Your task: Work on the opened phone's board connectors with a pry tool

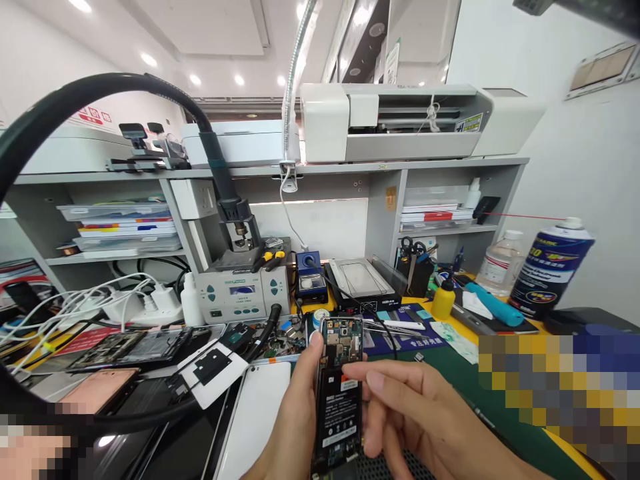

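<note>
One opened phone (pixel 341 393), held upright mid-bench in your left hand (pixel 295 400); back off, battery in.
Left to right: one white bottle (pixel 191 303); one hot-air station (pixel 253 307); one white panel (pixel 257 417), lying flat; your left hand, clamped along the phone's sides, thumb by the upper edge; one circuit board (pixel 343 341), bare at the phone's top end; one black battery (pixel 340 417) below it. Uncovering looks done; board and battery both remain seated. Your right hand (pixel 425 407), close beside your left, has one fingertip at the battery's top edge; contact or pinch cannot be told. Beyond: one yellow bottle (pixel 443 301), one clear bottle (pixel 501 263), one spray can (pixel 550 270).
</note>
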A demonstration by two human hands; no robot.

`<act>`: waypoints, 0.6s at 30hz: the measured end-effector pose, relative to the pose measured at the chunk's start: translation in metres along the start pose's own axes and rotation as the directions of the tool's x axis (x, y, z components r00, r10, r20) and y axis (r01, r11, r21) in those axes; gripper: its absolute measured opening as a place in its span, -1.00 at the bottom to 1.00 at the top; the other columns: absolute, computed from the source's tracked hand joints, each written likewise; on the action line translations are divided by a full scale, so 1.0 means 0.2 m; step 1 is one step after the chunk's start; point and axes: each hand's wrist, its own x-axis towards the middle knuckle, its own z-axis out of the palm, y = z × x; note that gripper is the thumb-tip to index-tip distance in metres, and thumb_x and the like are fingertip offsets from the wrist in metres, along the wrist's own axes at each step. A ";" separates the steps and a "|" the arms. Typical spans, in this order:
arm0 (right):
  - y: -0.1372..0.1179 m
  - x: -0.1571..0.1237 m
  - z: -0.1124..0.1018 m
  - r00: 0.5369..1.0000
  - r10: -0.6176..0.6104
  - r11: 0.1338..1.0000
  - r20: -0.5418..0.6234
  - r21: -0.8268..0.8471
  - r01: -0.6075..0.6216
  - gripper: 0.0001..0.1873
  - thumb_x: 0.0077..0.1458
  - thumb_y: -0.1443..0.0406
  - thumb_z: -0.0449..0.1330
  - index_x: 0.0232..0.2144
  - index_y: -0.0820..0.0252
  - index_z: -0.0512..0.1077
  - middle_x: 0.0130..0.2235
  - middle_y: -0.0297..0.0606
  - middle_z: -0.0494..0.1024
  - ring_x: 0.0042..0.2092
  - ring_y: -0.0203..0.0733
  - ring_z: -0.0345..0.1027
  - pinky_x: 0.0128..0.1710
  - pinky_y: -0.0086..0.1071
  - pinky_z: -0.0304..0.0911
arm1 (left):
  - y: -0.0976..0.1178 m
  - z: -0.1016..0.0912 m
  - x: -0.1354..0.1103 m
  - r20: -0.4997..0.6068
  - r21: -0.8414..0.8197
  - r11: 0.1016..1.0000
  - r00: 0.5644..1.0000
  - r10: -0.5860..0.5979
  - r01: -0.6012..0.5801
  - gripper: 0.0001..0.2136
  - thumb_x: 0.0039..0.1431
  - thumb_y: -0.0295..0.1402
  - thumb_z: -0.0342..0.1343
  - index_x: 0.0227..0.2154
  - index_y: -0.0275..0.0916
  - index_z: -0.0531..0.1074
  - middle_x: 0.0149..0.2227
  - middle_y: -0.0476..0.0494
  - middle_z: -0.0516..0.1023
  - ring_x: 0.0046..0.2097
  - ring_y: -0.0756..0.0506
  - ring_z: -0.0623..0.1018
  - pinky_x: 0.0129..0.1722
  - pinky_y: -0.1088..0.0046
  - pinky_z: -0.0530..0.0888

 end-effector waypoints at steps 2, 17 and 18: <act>0.00 0.00 0.00 1.000 0.004 1.000 -0.007 0.016 -0.004 -0.51 0.29 0.08 0.24 0.09 0.34 0.52 -0.46 -0.14 0.69 -0.70 -0.42 0.41 -0.67 -0.62 0.26 | 0.00 0.01 0.00 0.004 0.002 1.000 1.000 0.015 -0.015 -0.45 0.31 0.00 0.07 0.11 -0.40 0.50 -0.17 -0.35 0.70 -0.09 -0.35 0.67 0.04 0.05 0.52; -0.01 0.02 -0.01 0.998 0.054 0.982 0.032 0.180 -0.059 -0.61 0.37 0.20 0.17 0.11 0.34 0.52 -0.38 -0.13 0.71 -0.68 -0.37 0.48 -0.69 -0.60 0.32 | -0.03 0.01 0.01 0.014 0.019 0.999 0.999 0.043 -0.043 -0.44 0.30 -0.02 0.11 0.19 -0.35 0.45 -0.07 -0.36 0.68 0.04 -0.39 0.63 0.16 -0.05 0.45; -0.01 0.02 -0.01 0.998 0.055 0.982 0.034 0.179 -0.060 -0.61 0.37 0.21 0.16 0.10 0.34 0.52 -0.39 -0.13 0.71 -0.68 -0.37 0.48 -0.69 -0.60 0.32 | -0.03 0.01 0.01 0.010 0.021 0.999 0.999 0.042 -0.042 -0.43 0.30 -0.01 0.10 0.19 -0.34 0.45 -0.05 -0.36 0.67 0.05 -0.39 0.62 0.17 -0.06 0.45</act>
